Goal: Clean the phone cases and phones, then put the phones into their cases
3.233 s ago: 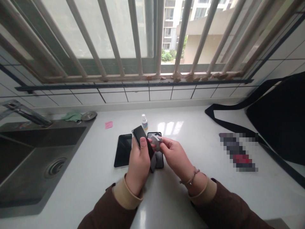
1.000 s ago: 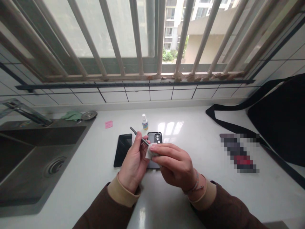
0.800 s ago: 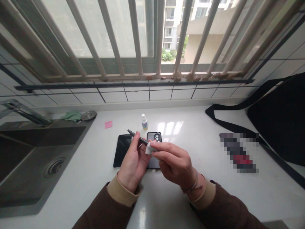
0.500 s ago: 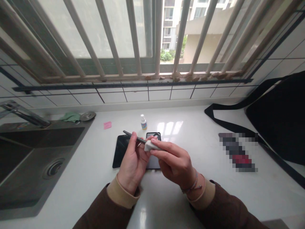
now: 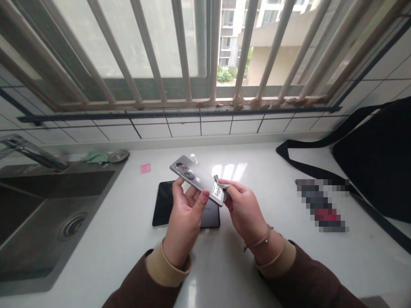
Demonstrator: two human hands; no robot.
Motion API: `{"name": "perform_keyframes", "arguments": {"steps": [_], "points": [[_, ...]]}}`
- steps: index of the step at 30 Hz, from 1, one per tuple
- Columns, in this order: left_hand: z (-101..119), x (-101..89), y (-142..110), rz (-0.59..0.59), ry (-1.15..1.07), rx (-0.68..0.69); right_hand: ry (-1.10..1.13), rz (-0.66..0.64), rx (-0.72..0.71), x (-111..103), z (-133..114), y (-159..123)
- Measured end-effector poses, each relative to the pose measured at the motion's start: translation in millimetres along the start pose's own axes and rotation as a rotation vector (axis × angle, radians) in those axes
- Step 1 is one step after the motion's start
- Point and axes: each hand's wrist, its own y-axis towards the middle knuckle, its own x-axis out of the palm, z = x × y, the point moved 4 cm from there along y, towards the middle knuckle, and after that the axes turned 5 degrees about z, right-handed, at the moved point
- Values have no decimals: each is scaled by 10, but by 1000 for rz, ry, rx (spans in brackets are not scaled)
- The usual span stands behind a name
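Observation:
My left hand [image 5: 185, 218] grips a silver smartphone [image 5: 194, 176], its back facing up and its round camera lenses at the far end. A white label [image 5: 217, 193] sits on the phone's near end. My right hand [image 5: 246, 206] pinches a small white wipe [image 5: 222, 185] against that end. Under the hands lie a black phone [image 5: 167, 203] and a dark flat object [image 5: 210, 219], partly hidden. The phone in my hand covers most of a small dropper bottle [image 5: 193, 158].
A steel sink [image 5: 54, 179] with a tap lies left, with a green cloth [image 5: 95, 157] and a metal strainer [image 5: 118, 156] behind it. A pink note [image 5: 145, 168] lies on the white counter [image 5: 244, 261]. A black strapped bag [image 5: 372, 162] and a blurred object [image 5: 321, 205] are right.
The phone has turned from edge-on to flat with its back up, and it is raised above the counter. My hands have moved apart, and the wipe is now at the phone's near end.

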Motion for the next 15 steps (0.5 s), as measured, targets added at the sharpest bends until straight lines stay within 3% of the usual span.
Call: {"name": "perform_keyframes", "arguments": {"steps": [5,15], "points": [[-25,-48,34,-6,18,-5,111,-55,120,91,28,-41],[-64,-80,36,93,-76,-119,9,-73,85,85,19,-30]]}}
